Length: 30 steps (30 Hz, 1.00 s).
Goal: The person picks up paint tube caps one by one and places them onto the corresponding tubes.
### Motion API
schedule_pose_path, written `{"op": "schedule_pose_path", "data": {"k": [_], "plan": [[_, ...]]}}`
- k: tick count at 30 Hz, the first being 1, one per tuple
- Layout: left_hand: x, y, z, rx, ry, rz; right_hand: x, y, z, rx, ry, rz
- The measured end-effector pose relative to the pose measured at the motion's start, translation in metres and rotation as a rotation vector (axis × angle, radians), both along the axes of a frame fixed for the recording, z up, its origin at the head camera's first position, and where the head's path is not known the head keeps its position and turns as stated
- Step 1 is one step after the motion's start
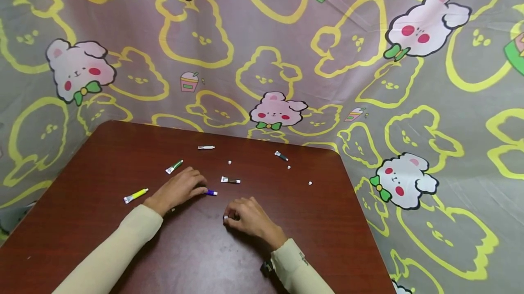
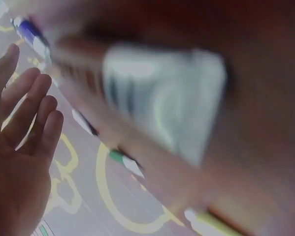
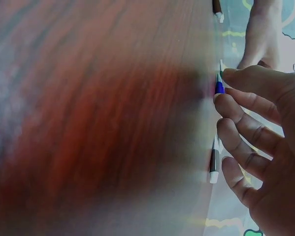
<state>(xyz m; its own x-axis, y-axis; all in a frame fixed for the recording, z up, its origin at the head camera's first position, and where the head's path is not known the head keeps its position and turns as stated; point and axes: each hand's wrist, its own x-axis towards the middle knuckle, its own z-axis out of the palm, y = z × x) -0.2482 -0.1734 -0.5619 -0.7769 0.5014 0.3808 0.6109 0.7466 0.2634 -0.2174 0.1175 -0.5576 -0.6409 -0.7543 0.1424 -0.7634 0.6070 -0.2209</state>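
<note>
My left hand (image 1: 180,189) lies low over the table, its thumb beside a blue paint tube (image 1: 211,192) with a white cap. Its fingers look loosely extended in the left wrist view, holding nothing visible. Close to that wrist camera is a blurred brown-and-silver tube (image 2: 152,93). My right hand (image 1: 249,216) hovers nearer the front, fingers gently bent. A gap shows between its thumb and index finger in the right wrist view, with the blue tube (image 3: 219,87) behind. A small white bit (image 1: 225,217) appears at its fingertips; whether they touch it is unclear.
Around the hands lie a yellow tube (image 1: 136,195), a green tube (image 1: 174,166), a white tube (image 1: 206,147), a brown tube (image 1: 231,180) and a dark tube (image 1: 281,155). Small white pieces (image 1: 229,162) dot the brown table (image 1: 196,257). A patterned curtain (image 1: 229,57) hangs behind.
</note>
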Motion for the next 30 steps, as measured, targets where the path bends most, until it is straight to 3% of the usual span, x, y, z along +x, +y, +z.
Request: {"op": "schedule_pose_path", "data": {"k": [4, 10, 19, 30], "plan": [[-0.005, -0.013, 0.007, 0.031, 0.018, 0.027, -0.001, 0.000, 0.002, -0.026, -0.014, 0.001], [-0.012, -0.032, 0.011, -0.016, 0.052, 0.111, -0.001, 0.000, 0.001, -0.056, -0.033, -0.014], [-0.016, -0.044, 0.011, -0.013, -0.008, 0.199, 0.001, -0.003, 0.002, -0.086, -0.004, -0.005], [-0.024, -0.057, 0.007, -0.053, -0.024, 0.290, 0.000, -0.006, 0.003, -0.093, 0.012, -0.024]]}}
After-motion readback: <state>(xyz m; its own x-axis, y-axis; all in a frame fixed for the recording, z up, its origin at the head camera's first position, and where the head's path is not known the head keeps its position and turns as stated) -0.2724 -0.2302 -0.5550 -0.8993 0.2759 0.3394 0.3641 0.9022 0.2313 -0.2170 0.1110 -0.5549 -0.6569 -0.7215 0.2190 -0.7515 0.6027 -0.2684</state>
